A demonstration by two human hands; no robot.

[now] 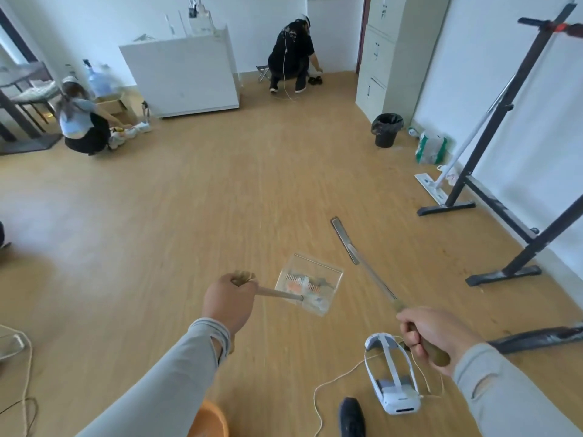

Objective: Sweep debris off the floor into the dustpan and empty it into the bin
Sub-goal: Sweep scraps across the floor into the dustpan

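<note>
My left hand [228, 302] is curled tight round the wooden handle of the clear dustpan [309, 283], which hangs above the floor [220, 200] with its long axis running from my fist out to the right, a small heap of debris [304, 285] lying in the pan. My right hand [437, 334] grips the handle of the slim broom [362, 258], its shaft slanting away up and to the left, head well ahead of me. The black bin [387, 129] stands far off by the right wall beside the grey cabinet [394, 55], open floor between, a black stand [492, 171] edging the right and a white headset [392, 376] lying by my foot.
</note>
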